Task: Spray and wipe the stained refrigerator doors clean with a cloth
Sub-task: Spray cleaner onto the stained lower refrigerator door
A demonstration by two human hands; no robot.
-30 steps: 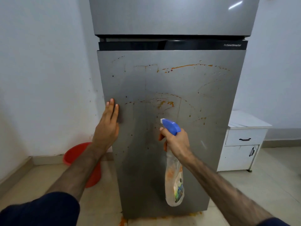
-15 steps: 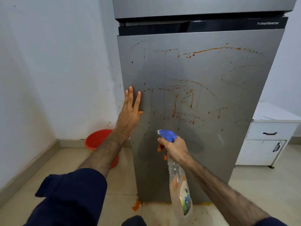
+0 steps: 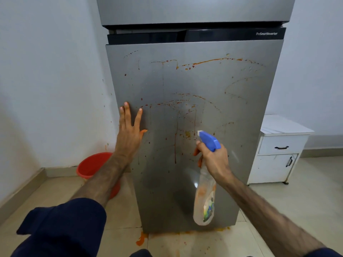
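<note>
The grey lower refrigerator door fills the middle of the view, streaked and spotted with orange-red stains that run down in thin drips. My left hand lies flat on the door's left edge, fingers spread, holding nothing. My right hand grips the neck of a clear spray bottle with a blue trigger head, its nozzle aimed at the door's middle. The bottom of the upper door shows at the top. No cloth is in view.
A red bucket stands on the floor left of the fridge, against the white wall. A white cabinet with drawers stands to the right. Orange spill marks lie on the tiled floor at the fridge's base.
The view has shifted, so the door sits more centred. My left hand's fingers have spread apart on the door edge. More drips run down the door around its middle, in front of the nozzle.
</note>
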